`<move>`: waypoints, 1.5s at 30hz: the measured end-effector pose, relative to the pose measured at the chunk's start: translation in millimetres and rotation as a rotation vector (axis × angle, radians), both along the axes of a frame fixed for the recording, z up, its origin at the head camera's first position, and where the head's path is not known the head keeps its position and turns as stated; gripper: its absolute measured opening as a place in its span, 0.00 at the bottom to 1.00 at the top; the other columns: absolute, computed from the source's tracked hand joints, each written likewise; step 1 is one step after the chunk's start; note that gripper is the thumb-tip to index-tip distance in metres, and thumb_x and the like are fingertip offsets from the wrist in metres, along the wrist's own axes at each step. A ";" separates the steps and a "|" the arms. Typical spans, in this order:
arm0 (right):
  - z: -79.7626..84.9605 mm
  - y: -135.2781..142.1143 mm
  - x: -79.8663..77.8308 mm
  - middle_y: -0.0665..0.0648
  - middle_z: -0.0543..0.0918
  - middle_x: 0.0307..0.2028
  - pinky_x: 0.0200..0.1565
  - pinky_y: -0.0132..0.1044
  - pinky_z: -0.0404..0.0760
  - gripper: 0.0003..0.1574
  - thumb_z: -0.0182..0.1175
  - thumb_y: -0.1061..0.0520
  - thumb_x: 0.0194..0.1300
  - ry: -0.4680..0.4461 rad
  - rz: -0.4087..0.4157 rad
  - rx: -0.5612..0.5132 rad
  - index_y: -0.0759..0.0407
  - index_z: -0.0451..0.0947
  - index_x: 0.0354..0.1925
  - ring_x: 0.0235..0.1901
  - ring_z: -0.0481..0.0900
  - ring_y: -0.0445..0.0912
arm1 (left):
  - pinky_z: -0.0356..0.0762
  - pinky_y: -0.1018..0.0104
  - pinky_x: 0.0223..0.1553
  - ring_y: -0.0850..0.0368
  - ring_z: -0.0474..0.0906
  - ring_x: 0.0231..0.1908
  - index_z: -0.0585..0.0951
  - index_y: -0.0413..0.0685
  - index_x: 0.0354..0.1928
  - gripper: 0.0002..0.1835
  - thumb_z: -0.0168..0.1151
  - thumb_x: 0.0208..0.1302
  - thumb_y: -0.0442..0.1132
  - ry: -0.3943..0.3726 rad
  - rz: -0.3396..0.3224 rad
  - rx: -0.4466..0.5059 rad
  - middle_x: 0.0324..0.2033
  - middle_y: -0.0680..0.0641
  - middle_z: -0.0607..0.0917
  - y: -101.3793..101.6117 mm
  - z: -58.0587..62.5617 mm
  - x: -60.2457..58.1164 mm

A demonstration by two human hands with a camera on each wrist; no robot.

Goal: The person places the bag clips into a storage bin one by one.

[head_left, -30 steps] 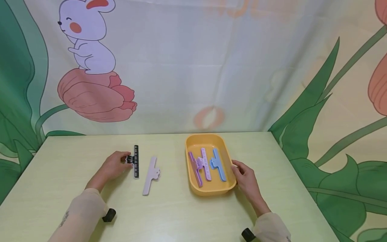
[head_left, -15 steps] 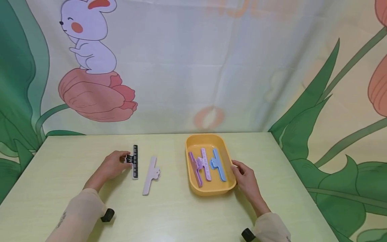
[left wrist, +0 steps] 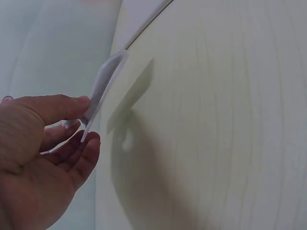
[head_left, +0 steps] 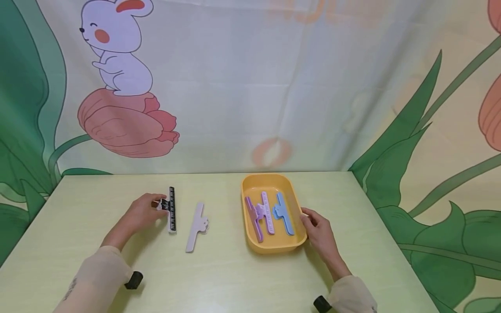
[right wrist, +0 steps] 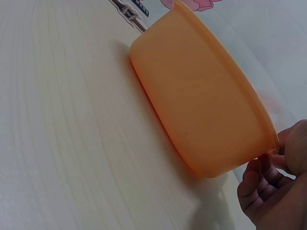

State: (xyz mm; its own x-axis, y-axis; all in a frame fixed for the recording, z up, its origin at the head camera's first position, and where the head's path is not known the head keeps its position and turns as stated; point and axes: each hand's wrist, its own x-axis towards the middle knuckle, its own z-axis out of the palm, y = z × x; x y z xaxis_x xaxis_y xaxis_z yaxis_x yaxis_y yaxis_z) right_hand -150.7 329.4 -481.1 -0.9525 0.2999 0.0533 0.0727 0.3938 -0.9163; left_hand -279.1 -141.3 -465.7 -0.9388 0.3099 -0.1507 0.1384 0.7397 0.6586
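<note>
A: Progress so far?

B: Partway, I judge. Three clips lie inside the yellow tray [head_left: 274, 249]: a purple clip [head_left: 253, 218], a lilac clip [head_left: 267, 213] and a blue clip [head_left: 285, 214]. Two are outside it: the black clip [head_left: 172, 211] with piano-key markings, and a pale clip [head_left: 194, 230] flat on the table [head_left: 227, 282].

A: Grip, left hand [head_left: 141, 213]?

B: Thumb and fingers pinch the black clip by its handle. In the left wrist view its shadow falls apart from it, so it appears lifted, well left of the tray.

A: Right hand [head_left: 318, 228]?

B: Pinching the tray's rim at its near right part. The tray sits on the table.

A: Obstacles?

B: The pale clip lies between the black clip and the tray, and the tray's raised wall comes after it. Inside, purple and lilac sit close together; whether they touch, I cannot tell. Blue lies just beside them.

A: Surroundings?

B: A printed curtain [head_left: 219, 95] hangs behind the table, a rabbit [head_left: 125, 71] on its left part. A small black block [head_left: 134, 280] sits at the left sleeve [head_left: 99, 269].
</note>
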 end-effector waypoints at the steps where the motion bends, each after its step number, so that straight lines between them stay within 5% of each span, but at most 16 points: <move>1: 0.1 0.0 0.1 0.63 0.77 0.33 0.25 0.29 0.70 0.20 0.58 0.59 0.77 0.000 0.000 0.000 0.66 0.80 0.62 0.28 0.71 0.43 | 0.76 0.39 0.57 0.31 0.74 0.58 0.71 0.29 0.69 0.32 0.67 0.69 0.39 0.009 -0.002 0.002 0.58 0.24 0.75 0.2 1.4 0.3; 16: -0.3 0.3 0.3 0.64 0.77 0.34 0.26 0.28 0.70 0.20 0.59 0.60 0.77 0.008 -0.002 0.003 0.66 0.80 0.62 0.29 0.71 0.43 | 0.74 0.55 0.41 0.45 0.72 0.44 0.76 0.30 0.65 0.29 0.70 0.67 0.38 0.133 -0.044 0.036 0.43 0.38 0.78 12.7 26.3 12.7; 45: -0.1 0.5 0.4 0.61 0.76 0.32 0.25 0.28 0.69 0.20 0.59 0.58 0.78 0.007 0.004 0.002 0.66 0.80 0.62 0.27 0.70 0.42 | 0.80 0.47 0.54 0.40 0.80 0.52 0.74 0.32 0.67 0.30 0.70 0.68 0.38 0.192 -0.074 0.127 0.52 0.36 0.79 26.3 88.3 36.7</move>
